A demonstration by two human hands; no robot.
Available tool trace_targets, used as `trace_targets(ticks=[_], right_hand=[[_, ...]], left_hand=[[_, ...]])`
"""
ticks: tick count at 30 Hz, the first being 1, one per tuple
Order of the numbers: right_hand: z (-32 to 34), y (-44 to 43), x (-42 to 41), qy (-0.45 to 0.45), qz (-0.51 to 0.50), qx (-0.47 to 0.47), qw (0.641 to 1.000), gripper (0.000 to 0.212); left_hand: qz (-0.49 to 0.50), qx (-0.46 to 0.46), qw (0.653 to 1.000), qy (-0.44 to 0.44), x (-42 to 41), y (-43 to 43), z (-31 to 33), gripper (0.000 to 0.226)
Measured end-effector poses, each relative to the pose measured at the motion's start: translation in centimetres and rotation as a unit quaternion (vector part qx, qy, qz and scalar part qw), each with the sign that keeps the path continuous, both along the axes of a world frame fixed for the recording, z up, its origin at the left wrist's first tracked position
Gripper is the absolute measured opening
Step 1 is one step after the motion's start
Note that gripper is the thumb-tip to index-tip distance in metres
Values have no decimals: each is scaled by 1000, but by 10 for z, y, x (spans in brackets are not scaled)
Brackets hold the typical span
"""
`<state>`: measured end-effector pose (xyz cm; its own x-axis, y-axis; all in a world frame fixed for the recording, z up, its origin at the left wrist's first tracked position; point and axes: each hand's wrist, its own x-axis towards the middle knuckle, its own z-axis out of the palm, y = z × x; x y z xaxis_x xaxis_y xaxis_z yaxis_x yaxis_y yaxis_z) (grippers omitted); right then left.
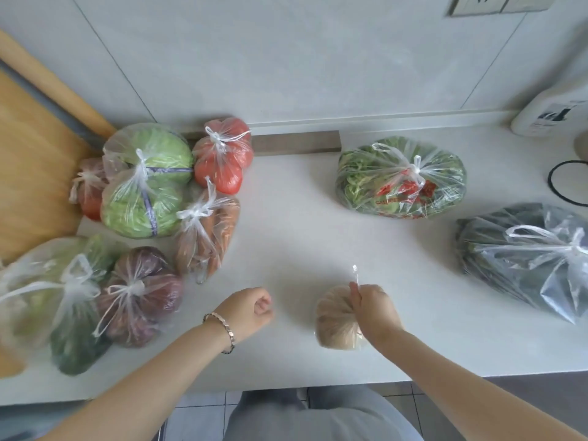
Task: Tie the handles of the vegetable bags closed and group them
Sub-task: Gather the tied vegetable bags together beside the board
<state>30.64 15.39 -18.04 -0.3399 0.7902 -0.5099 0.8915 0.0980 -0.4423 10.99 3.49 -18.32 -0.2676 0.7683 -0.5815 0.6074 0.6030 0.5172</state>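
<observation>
The bag of pale greens [38, 291] at the lower left of the frame was blurred and cut by the left edge, so its contents were hard to name. A small bag of red vegetables [89, 189] was half hidden behind the cabbage bag [143, 186]. The dark greens bag [521, 259] ran off the right edge, as did a black cord loop [569, 183] and a white appliance [550, 109] at the upper right. The right hand [374, 308] covered the right side of the small brown bag [334, 326], whose contents could not be made out through the plastic. That hand was closed, pinching the bag's gathered neck, with a thin twisted handle [355, 275] sticking out above the fingers toward the top of the frame. The left hand [253, 308], with a bracelet [222, 329] on its wrist, was curled into a loose fist over the bare desk [296, 224] and held nothing visible, well apart from the brown bag. The brown bag sat at the lower middle of the frame near the desk's front edge, rounded, slightly longer from top to bottom of the frame. Tied bags clustered at the left: cabbage, tomatoes [222, 157], carrots [206, 237] and purple onions [140, 294], touching one another. A leafy greens bag [401, 179] lay apart at the right, its long axis across the frame; the dark greens bag lay slanted from upper left to lower right.
</observation>
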Motion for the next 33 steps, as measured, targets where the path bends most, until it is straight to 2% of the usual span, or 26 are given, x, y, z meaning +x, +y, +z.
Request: trace_targets(ticks=[2, 3, 4, 5, 7, 9, 11, 12, 14, 15, 17, 18, 19, 21, 22, 24, 30, 33], right_hand=[[1, -25, -41, 33, 7, -42, 999, 52], [-4, -36, -55, 54, -9, -63, 997, 45], [-8, -51, -80, 83, -26, -105, 991, 28], [-8, -62, -97, 67, -4, -130, 989, 18], [0, -81, -128, 130, 0, -206, 970, 26], [10, -89, -145, 193, 112, -170, 960, 34], [18, -90, -158, 215, 162, -133, 954, 30], [15, -84, -158, 219, 133, -111, 960, 32], [5, -74, -160, 152, 26, -106, 982, 50], [-1, -70, -160, 97, -20, -159, 982, 58], [-11, -72, -161, 35, -77, -324, 942, 62], [-15, -76, -161, 41, -88, -375, 922, 58], [-20, -82, -166, 55, -100, -388, 914, 51], [-31, -93, -174, 82, -86, -308, 944, 38], [-36, -96, -180, 89, -64, -254, 961, 38], [-36, -95, -191, 109, -25, -199, 974, 45], [-35, -77, -221, 111, 110, -203, 967, 48], [-31, -62, -213, 115, 128, -239, 956, 40]], left_hand=[[-48, -4, 999, -4, -8, -14, 0, 52], [-73, -5, 997, 1, -7, -16, 0, 71], [-90, -1, 996, 12, -16, -26, -2, 86], [-99, -4, 995, 30, -21, -31, -3, 96], [-81, -13, 994, 66, -37, -46, -7, 105], [-63, -19, 991, 116, -49, -56, -7, 100], [-46, -27, 986, 159, -64, -65, -7, 89], [-42, -39, 984, 167, -68, -66, -5, 84], [-37, -71, 983, 162, -77, -68, -4, 79], [-43, -82, 982, 166, -78, -66, -2, 77], [-62, -99, 974, 193, -77, -62, -1, 70], [-63, -107, 971, 202, -74, -60, -1, 65], [-59, -113, 970, 205, -75, -59, -2, 60], [-39, -122, 971, 201, -77, -56, -1, 51], [-33, -125, 971, 200, -82, -56, 0, 49], [-37, -136, 970, 200, -93, -59, 0, 54], [-52, -152, 969, 188, -122, -62, -4, 68], [-121, -185, 943, 249, -120, -39, 10, 58]])
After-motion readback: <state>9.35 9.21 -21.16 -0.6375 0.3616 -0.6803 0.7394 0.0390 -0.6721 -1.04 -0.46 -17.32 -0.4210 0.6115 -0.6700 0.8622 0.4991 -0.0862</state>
